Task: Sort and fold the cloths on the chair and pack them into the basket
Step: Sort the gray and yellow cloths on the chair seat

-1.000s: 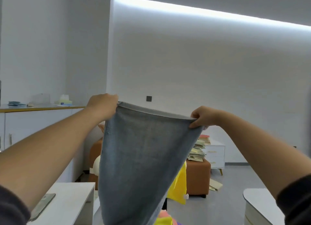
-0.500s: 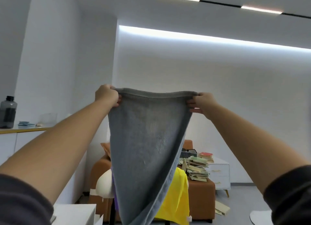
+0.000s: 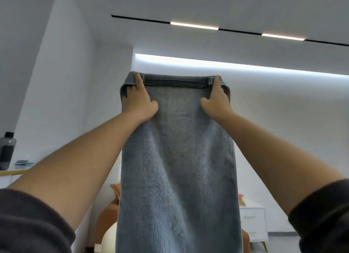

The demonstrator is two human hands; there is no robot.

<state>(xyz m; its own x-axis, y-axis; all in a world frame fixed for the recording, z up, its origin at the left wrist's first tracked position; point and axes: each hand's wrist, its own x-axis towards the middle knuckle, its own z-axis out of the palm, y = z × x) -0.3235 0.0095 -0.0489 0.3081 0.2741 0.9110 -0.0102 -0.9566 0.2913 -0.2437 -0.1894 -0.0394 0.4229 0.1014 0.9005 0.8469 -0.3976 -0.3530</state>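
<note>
Both hands hold a grey towel (image 3: 175, 158) up at frame centre. The left hand (image 3: 138, 101) and right hand (image 3: 216, 101) each grip a top corner, fingers curled over the edge.

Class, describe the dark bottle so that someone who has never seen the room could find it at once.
Left of the grey towel held up in the middle, follow the white wall down to the cabinet top at the far left edge. The dark bottle stands upright there. It is tall, smoky and black-capped, while the blue-grey item beside it lies low and flat.
</note>
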